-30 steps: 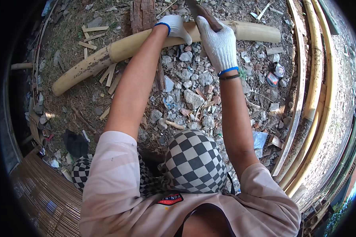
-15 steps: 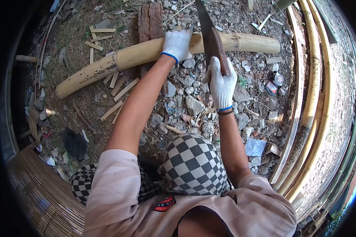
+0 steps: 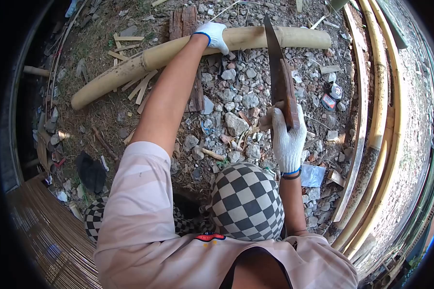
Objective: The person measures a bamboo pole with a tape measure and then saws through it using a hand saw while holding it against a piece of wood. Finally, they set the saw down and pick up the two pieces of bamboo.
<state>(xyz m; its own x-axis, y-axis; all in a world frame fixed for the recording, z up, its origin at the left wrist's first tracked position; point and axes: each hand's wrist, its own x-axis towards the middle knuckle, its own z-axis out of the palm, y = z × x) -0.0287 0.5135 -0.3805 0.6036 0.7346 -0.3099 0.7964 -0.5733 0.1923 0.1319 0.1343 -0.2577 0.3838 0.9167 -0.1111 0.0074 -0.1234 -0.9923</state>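
A thick bamboo pole (image 3: 166, 53) lies across the upper part of the view, resting over a weathered brown wooden block (image 3: 183, 21). My left hand (image 3: 213, 37), in a white glove with a blue cuff, is wrapped over the pole near its middle, with part of the fingers hidden behind it. In my gloved right hand (image 3: 289, 142) is a handsaw (image 3: 277, 67), gripped by its wooden handle. Its blade points away from me, and the tip overlaps the pole to the right of my left hand.
Rubble and stones (image 3: 236, 124) cover the ground, with bamboo offcuts (image 3: 142, 86) under the pole. A tape measure (image 3: 329, 101) lies at the right, near long bamboo poles (image 3: 381, 91). A dark cloth (image 3: 90, 172) is at left. My checkered-clothed knee (image 3: 248, 202) is nearest me.
My right hand has drawn the saw back toward me and slightly right. The pole and my left hand sit a little higher in the view.
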